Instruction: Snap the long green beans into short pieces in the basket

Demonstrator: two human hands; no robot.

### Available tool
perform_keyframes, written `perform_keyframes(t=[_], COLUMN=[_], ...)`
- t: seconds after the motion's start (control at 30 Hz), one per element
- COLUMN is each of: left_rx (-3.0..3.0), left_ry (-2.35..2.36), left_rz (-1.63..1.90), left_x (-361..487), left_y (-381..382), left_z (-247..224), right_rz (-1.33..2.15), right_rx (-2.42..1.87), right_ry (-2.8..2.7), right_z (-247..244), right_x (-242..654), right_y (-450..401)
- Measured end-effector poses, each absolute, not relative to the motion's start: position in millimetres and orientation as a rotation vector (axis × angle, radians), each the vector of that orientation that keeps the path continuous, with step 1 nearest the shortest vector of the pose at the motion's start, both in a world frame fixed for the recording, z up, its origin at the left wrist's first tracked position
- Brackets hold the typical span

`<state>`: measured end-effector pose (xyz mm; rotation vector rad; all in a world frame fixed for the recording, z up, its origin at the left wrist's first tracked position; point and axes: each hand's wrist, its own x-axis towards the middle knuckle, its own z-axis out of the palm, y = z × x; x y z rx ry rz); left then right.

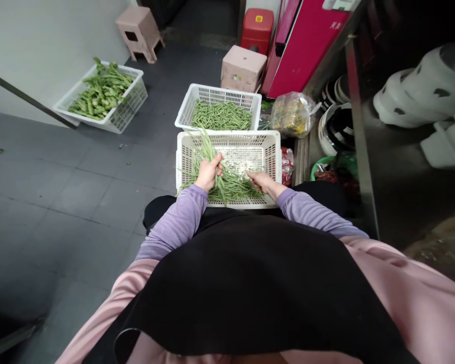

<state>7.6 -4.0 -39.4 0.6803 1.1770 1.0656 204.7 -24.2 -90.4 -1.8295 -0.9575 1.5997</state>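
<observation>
My left hand [208, 173] is closed around a bunch of long green beans [207, 145] above the near white basket [277, 156]. Their ends stick out over and below the fist. At the basket's right side my right hand [262, 182] has its fingers pressed together, pointing left, low over the pile. Whatever they may pinch is too small to make out. More long beans [237, 189] lie along the near side of this basket, with small green bits scattered on its floor. Directly behind stands a second white basket [180, 114] holding short cut bean pieces [222, 115].
A white basket [127, 114] of leafy green stalks [100, 93] stands at the left wall. Pink stools [242, 68] and a red bin [257, 30] are behind. To the right are a plastic bag [292, 115], stacked pans and a metal shelf edge [360, 131].
</observation>
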Motion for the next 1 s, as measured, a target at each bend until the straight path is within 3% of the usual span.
perform_keyframes(t=[0.2,0.33,0.53,0.73,1.0], left_rx=[0.529,0.499,0.679,0.982,0.721], left_ry=[1.008,1.005,1.222,1.205,0.898], left_rz=[0.902,0.855,1.131,1.12,0.777], left_x=[9,4,4,12,15], left_y=[-6,-1,2,-22,-22], left_z=[-37,-38,-40,-22,-38], right_rz=[1.886,2.035,1.893,1.493,2.13], right_rx=[-1.284,-1.158,-1.379,-1.832,-1.269], right_ry=[-1.272,-1.217,-1.104,-0.966,-0.677], right_z=[-57,-47,-54,-72,-60], right_x=[178,174,172,187,181], right_y=[-30,-33,-38,-30,-35])
